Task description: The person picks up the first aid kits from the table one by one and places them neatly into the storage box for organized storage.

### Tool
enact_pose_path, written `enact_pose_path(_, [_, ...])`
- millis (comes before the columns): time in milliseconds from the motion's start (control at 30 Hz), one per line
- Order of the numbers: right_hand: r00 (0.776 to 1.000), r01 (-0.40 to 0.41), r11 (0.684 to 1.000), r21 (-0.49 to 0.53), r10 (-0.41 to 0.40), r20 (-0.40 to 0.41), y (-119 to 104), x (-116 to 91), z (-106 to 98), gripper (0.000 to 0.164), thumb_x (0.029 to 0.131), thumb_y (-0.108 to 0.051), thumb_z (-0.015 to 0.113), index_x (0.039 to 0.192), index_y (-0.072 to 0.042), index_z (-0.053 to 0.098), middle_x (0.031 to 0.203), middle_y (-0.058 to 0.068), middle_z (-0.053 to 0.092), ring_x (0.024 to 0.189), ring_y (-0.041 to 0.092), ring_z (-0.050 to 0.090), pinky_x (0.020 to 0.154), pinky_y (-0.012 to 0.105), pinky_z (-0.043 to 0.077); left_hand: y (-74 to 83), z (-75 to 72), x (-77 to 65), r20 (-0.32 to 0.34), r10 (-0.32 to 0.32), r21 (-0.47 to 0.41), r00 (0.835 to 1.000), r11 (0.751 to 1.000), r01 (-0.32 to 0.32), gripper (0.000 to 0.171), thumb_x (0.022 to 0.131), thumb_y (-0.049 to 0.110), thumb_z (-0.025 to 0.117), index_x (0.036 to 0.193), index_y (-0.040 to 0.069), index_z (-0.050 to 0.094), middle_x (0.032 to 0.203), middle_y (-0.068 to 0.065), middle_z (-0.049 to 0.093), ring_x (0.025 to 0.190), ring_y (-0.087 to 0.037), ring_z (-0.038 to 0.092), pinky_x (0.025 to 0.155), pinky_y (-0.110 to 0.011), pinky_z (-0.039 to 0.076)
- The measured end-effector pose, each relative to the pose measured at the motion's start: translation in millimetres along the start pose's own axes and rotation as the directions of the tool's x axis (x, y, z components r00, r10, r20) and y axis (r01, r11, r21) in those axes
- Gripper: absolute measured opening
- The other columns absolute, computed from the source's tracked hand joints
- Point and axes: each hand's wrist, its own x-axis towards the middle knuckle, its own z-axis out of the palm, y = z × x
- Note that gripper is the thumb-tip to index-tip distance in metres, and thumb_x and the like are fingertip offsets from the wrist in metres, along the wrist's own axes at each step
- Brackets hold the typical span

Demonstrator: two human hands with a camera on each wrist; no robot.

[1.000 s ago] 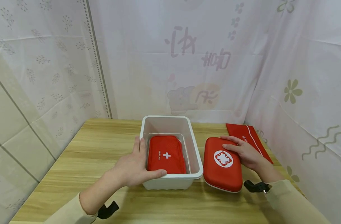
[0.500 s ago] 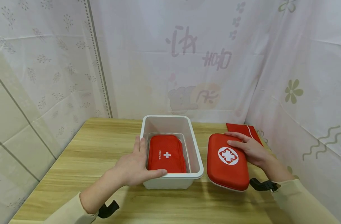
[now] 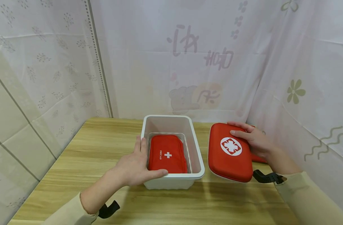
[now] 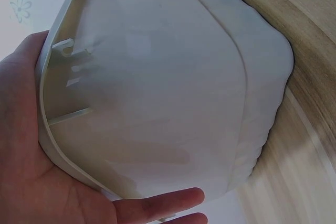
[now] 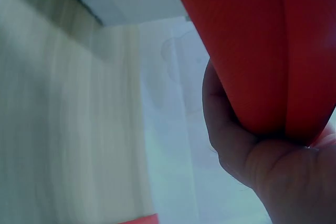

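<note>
My right hand (image 3: pixel 257 139) grips a red hard first-aid case (image 3: pixel 230 161) by its right side, a white cross badge on top. In the right wrist view, the case (image 5: pixel 252 45) is off the table, with fingers and thumb around its edge. A white plastic bin (image 3: pixel 198 156) stands to its left. Inside the bin lies a flat red first-aid pouch (image 3: pixel 167 156) marked with a small white cross. My left hand (image 3: pixel 132 170) rests on the bin's near left corner, thumb along the front rim. In the left wrist view, straight fingers (image 4: pixel 163 205) lie against the outer wall.
A red folder-like item (image 3: pixel 258 158) lies on the table behind the right hand, mostly hidden. The wooden table (image 3: pixel 103 140) ends at patterned curtains (image 3: pixel 177 62) behind and at the sides. Black wrist mounts (image 3: pixel 109 209) sit on both arms.
My right hand has lifted the first-aid case off the table, carrying it slightly right and away from me. It now covers more of the red folder-like item. The left hand and bin stay put.
</note>
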Motion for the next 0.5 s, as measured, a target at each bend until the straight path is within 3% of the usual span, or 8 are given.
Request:
enact_pose_path(100, [1.000,0.007,0.999,-0.032,-0.008,-0.012,-9.6,1.8,6.2,0.040,0.112,-0.019,0.065,0.150,-0.033,0.059,0.111,-0.001,0.078,0.088,0.015,0.078,0.078,0.034,0.067,0.0,-0.1,0.0,-0.003,-0.003,-0.001,1.000,1.000,0.003,0.147,0.082,0.092,0.066,0.173,-0.007,0.007,0.181,-0.033,0.005,0.080,-0.030,0.076,0.069,-0.041,0.059])
enact_pose_path(267, [1.000,0.009,0.997,-0.078,-0.010,-0.015,-23.6,6.0,18.1,0.043,0.112,-0.023,0.066,0.153,-0.031,0.055,0.108,-0.001,0.077,0.086,0.015,0.078,0.077,0.033,0.067,0.2,-0.6,-1.2,-0.008,-0.002,0.000,1.000,1.000,0.002,0.147,0.083,0.092,0.066,0.173,-0.007,0.007,0.181,-0.033,0.005,0.085,-0.032,0.077,0.074,-0.045,0.061])
enact_pose_path(500, [1.000,0.020,0.997,-0.069,-0.019,0.019,-38.9,12.1,34.0,0.043,0.113,-0.023,0.065,0.153,-0.032,0.054,0.110,0.001,0.076,0.086,0.016,0.077,0.077,0.034,0.067,-0.1,-0.3,-1.2,-0.011,0.004,0.003,1.000,1.000,-0.004,0.147,0.082,0.092,0.066,0.173,-0.008,0.007,0.181,-0.034,0.006,0.084,-0.033,0.077,0.077,-0.047,0.062])
